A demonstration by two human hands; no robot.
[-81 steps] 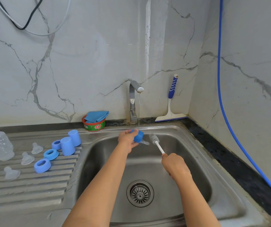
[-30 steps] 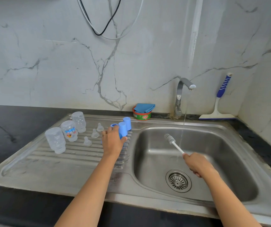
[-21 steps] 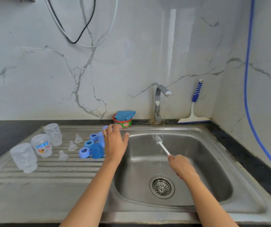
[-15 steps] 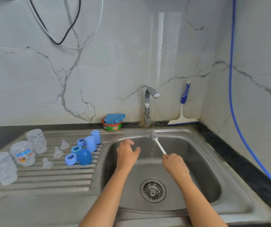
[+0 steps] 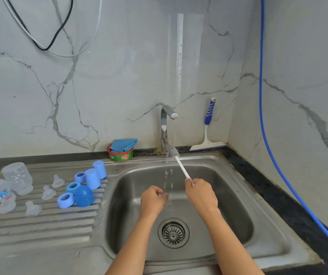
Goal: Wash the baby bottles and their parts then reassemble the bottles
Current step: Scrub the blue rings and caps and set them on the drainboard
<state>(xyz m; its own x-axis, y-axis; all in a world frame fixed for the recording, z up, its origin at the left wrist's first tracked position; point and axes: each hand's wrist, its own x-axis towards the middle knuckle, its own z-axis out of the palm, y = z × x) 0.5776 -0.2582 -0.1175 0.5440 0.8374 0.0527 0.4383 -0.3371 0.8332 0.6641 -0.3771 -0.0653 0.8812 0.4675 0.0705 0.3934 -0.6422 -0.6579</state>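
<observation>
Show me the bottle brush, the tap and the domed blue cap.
bottle brush [image 5: 182,168], head view, on its white handle.
tap [image 5: 163,125], head view, on its upright neck.
domed blue cap [image 5: 84,196], head view, on the dome's front.

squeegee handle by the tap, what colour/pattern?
Blue with white stripes on the squeegee handle; white neck and blade holder below. Head view, the only one.

clear bottles [image 5: 17,178] standing far left | clear nipples [image 5: 48,192] beside them | blue rings [image 5: 65,199], caps [image 5: 92,178] grouped right of nipples

Running tap [image 5: 166,124], right hand [image 5: 201,196] gripping brush [image 5: 180,165], left hand [image 5: 153,201] curled
</observation>
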